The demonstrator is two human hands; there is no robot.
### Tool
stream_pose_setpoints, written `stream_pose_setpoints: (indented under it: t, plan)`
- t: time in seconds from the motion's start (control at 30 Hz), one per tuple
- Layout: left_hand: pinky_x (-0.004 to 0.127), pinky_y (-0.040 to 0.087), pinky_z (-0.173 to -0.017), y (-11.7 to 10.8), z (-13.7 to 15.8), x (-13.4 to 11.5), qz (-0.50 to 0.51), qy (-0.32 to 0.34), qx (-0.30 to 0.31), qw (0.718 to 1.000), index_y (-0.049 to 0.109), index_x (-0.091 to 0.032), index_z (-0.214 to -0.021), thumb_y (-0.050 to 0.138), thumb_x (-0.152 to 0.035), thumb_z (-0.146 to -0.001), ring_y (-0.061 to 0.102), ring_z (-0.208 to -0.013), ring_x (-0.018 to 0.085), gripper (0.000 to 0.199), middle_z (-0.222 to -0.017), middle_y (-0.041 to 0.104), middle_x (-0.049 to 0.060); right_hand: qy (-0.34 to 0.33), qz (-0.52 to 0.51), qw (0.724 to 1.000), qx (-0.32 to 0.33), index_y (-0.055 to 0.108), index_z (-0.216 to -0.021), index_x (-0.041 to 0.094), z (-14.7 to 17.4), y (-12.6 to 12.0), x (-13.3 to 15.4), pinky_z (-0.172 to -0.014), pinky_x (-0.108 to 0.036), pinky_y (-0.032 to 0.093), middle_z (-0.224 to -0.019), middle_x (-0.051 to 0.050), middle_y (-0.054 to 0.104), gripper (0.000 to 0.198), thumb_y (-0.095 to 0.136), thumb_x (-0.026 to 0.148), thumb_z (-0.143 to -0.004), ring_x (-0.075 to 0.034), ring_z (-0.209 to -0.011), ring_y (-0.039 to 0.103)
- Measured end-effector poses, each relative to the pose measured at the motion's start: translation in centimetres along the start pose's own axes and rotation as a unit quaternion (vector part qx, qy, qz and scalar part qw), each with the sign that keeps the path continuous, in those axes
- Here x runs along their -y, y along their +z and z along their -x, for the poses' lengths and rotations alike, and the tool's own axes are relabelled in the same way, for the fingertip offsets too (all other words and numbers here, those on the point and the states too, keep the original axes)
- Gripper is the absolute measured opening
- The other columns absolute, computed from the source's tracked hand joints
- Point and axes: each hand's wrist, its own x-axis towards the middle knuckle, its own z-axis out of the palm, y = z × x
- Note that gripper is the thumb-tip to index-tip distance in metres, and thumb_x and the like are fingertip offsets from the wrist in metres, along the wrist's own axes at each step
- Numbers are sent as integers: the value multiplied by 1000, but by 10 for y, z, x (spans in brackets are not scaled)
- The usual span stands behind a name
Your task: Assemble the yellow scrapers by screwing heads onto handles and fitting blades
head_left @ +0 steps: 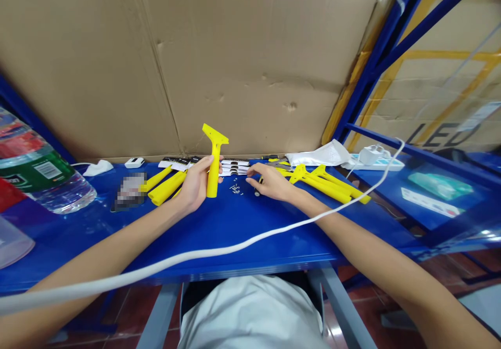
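Observation:
My left hand is wrapped round the handle of a yellow scraper, which stands upright with its T-shaped head at the top. Just right of it, small screws lie scattered on the blue table. My right hand rests beside these screws, thumb and fingers curled close together. Under its fingers a dark rod-like tool shows in part, its kind unclear. Whether the fingertips also pinch a screw is too small to tell. More yellow scrapers lie left and right of my hands.
White-and-black packets lie behind the screws, before a cardboard wall. A white cable crosses in front of my forearms. A large bottle stands left. A white bag and power strip lie right, near blue shelf posts.

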Motion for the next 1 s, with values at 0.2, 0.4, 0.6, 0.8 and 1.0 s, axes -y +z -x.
stream_pose_setpoints:
  t: [0.2,0.4,0.6,0.8,1.0]
  plan:
    - [29,55,-63,1,0,0,0,12,-5,1000,74,-19,-103,78,-35,-90,61,-81,19,21,-95,68,7,11,59,995,74,75,-110,16,1,-2,0,-85,-32,54,-112,-11,80,14,67,15,-99,-22,-97,75]
    - [28,57,-64,2,0,0,8,11,-26,1000,68,-18,-94,79,-32,-87,61,-80,18,19,-88,64,4,50,152,984,73,75,-118,19,-3,-25,-18,-88,-30,52,-119,-9,81,19,61,22,-105,-24,-104,76]
    - [27,55,-61,6,3,1,6,-12,-30,999,66,-18,-95,82,-31,-84,61,-80,18,23,-90,66,5,168,233,956,61,76,-125,10,-3,-67,-76,-92,-33,52,-130,-21,79,28,61,12,-102,-31,-115,76]
    - [26,56,-66,7,4,4,-15,-14,-32,999,67,-16,-94,86,-30,-79,61,-81,17,28,-89,67,5,170,230,952,108,85,-117,18,0,-68,-102,-87,-30,52,-119,-13,85,24,68,31,-106,-26,-105,78]
    - [26,54,-70,6,5,9,-34,-20,-21,999,72,-15,-93,89,-36,-79,61,-83,16,30,-91,70,6,172,237,950,105,83,-116,16,-3,-58,-109,-86,-29,50,-117,-13,84,21,69,26,-104,-25,-104,76]
